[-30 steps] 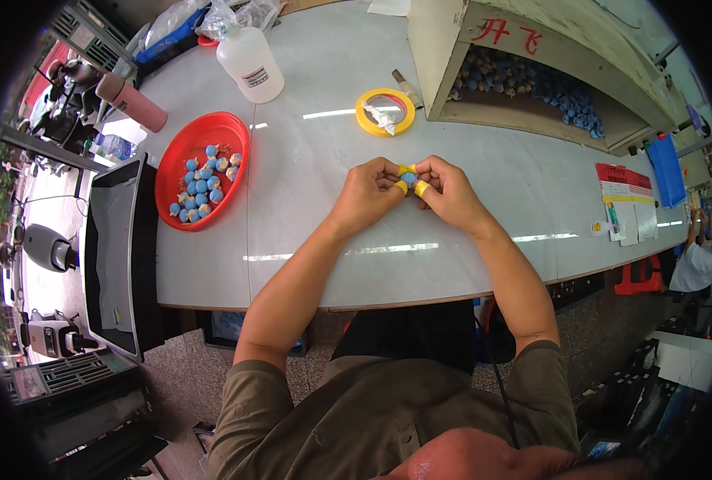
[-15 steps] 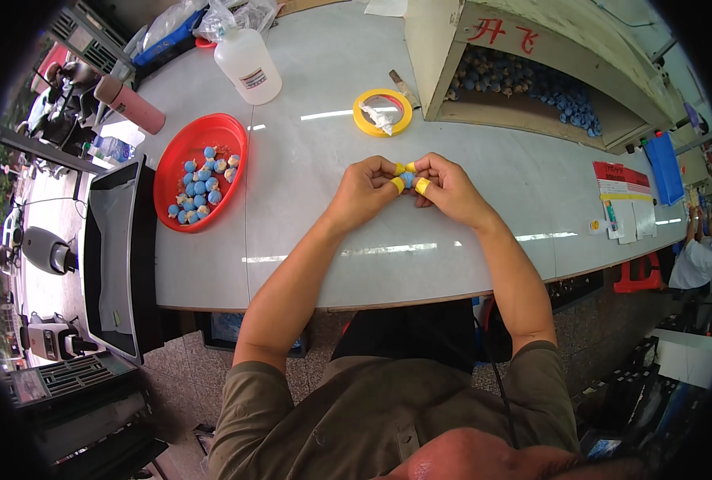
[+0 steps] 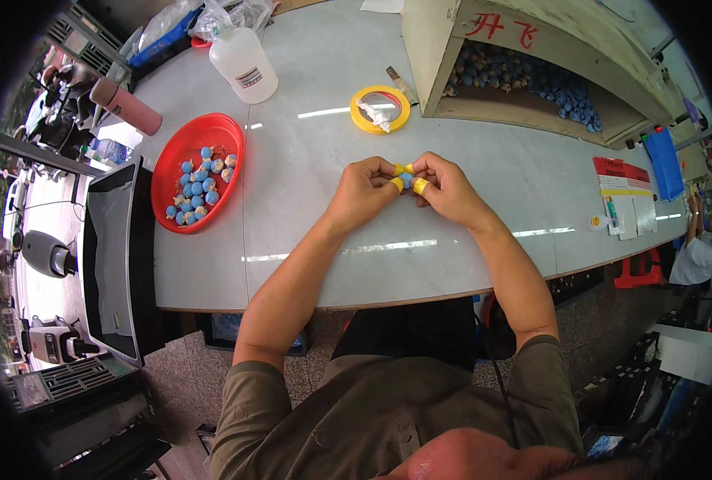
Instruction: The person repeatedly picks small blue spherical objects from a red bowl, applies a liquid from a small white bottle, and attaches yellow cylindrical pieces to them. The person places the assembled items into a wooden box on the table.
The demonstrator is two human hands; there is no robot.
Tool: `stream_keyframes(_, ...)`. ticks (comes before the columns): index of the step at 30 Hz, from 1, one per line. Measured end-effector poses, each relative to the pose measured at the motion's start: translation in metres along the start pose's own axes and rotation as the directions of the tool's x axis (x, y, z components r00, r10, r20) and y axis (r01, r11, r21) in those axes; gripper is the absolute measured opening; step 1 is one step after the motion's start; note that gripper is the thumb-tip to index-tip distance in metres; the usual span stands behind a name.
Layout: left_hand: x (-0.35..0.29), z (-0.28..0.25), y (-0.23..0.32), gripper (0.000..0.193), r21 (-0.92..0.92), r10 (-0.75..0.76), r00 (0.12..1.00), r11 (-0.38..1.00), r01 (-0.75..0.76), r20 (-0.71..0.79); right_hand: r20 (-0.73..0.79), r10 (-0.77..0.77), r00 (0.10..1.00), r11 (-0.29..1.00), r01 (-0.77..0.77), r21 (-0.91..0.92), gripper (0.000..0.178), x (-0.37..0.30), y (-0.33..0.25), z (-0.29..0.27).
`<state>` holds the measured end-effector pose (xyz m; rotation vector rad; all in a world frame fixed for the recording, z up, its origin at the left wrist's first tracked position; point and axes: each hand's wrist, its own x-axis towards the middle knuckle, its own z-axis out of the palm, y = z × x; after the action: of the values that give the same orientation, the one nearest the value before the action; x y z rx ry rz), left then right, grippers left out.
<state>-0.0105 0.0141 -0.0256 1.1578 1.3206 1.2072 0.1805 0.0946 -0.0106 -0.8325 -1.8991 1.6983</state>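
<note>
Over the middle of the table, my left hand (image 3: 364, 192) and my right hand (image 3: 450, 194) meet at the fingertips. Both pinch one small blue ball (image 3: 406, 181) between thumbs and forefingers, which have yellow tape wrapped round them. Only a bit of the ball shows; the fingers cover the rest. To the left, a round red tray (image 3: 226, 188) holds several similar blue balls (image 3: 197, 189), some with pale, rough patches. Beyond my hands lies a yellow-rimmed ring (image 3: 357, 120), like a tape roll, with crumpled white material (image 3: 374, 116) on it.
A flat scraper-like tool (image 3: 402, 85) lies beside a wooden box shelf (image 3: 436, 56) full of blue balls. A translucent bottle (image 3: 244, 68), a pink flask (image 3: 128, 106) and a black bin (image 3: 144, 264) stand left. Red and white papers (image 3: 624, 188) lie right; a person (image 3: 694, 260) is beyond.
My hands stay joined at nearly the same spot. My fingers have shifted slightly round the ball, and a little more blue shows between them. The whole view has moved slightly.
</note>
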Motion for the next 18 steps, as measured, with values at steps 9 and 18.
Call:
stream_keyframes(9,0.0016,0.0001,-0.0030,0.015,0.016,0.002,1.000,1.000,-0.002,-0.011,-0.017,-0.011,1.000,1.000,0.011,-0.024,0.013,-0.0002,-0.0005,0.0020)
stream_keyframes(18,0.0026,0.0004,-0.0035,0.017,0.016,0.013,1.000,1.000,-0.013,-0.008,-0.018,-0.025,1.000,0.999,0.025,-0.028,0.016,0.0022,0.0051,0.0008)
